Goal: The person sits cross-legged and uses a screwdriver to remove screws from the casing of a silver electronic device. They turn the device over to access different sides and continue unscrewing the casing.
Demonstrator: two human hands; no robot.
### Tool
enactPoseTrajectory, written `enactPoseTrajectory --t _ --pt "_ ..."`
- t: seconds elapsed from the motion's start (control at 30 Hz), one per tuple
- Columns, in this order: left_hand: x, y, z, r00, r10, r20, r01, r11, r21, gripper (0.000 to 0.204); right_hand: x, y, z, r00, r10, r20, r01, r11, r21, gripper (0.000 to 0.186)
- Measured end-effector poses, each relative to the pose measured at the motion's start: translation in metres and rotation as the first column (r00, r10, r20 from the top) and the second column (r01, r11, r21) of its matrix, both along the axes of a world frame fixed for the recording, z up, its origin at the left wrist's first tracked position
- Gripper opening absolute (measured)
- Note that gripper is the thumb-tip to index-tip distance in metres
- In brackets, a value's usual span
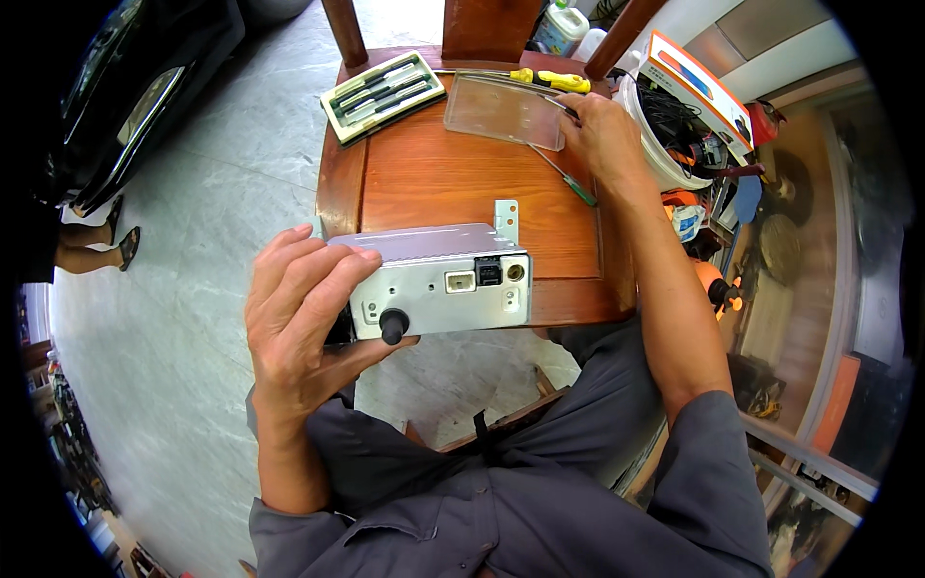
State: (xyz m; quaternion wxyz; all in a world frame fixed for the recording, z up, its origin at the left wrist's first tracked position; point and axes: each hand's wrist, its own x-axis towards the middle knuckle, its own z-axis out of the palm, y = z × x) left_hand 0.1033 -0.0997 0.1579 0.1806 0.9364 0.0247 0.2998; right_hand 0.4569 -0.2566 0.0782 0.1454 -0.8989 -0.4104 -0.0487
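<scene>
My left hand [306, 323] grips a silver metal car radio [438, 294] by its left end, fingers over the top and thumb underneath. The unit's back faces me, with a white socket, a black socket, a round jack and a black rubber stud [393, 326]. A bracket with holes [507, 220] rises from its right end. At the stool's far right, my right hand [605, 135] has its fingers closed on a thin metal tool [559, 104], mostly hidden by the hand. Beneath it is a clear plastic tray [501, 114]. A green-handled screwdriver [570, 183] lies close to that hand.
On the wooden chair seat [434, 178] lie a boxed screwdriver set [383, 96] and a yellow-handled screwdriver [554, 80]. To the right stand a white bucket [655, 144] of cables, a carton [696, 91] and a glass cabinet [819, 260]. Another person's feet [101, 246] are at left.
</scene>
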Motion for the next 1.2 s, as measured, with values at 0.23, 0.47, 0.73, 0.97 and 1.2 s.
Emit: enactPoseTrajectory --t 0.23,0.47,0.73,0.97,1.2 --pt "0.002 0.003 -0.004 1.0 -0.004 0.011 0.004 1.0 -0.022 0.07 -0.007 0.007 -0.006 0.993 -0.046 0.107 0.058 0.992 -0.11 0.019" --pt "0.003 0.004 -0.005 0.999 -0.008 0.047 0.011 0.999 -0.053 0.072 -0.009 0.011 -0.011 0.985 -0.026 0.168 0.044 0.994 -0.104 0.017" --pt "0.005 0.003 -0.004 0.999 0.005 0.044 -0.002 0.998 -0.064 0.074 -0.006 0.011 -0.011 0.992 -0.08 0.094 0.09 0.989 -0.113 0.019" --pt "0.006 0.003 -0.005 0.999 0.017 0.046 -0.014 0.998 -0.066 0.075 -0.01 0.013 -0.008 0.989 -0.028 0.146 0.048 0.99 -0.134 0.019" --pt "0.006 0.003 -0.007 0.998 0.018 0.057 -0.015 0.998 -0.059 0.076 -0.008 0.014 -0.012 0.984 -0.003 0.176 0.027 0.99 -0.137 0.019"
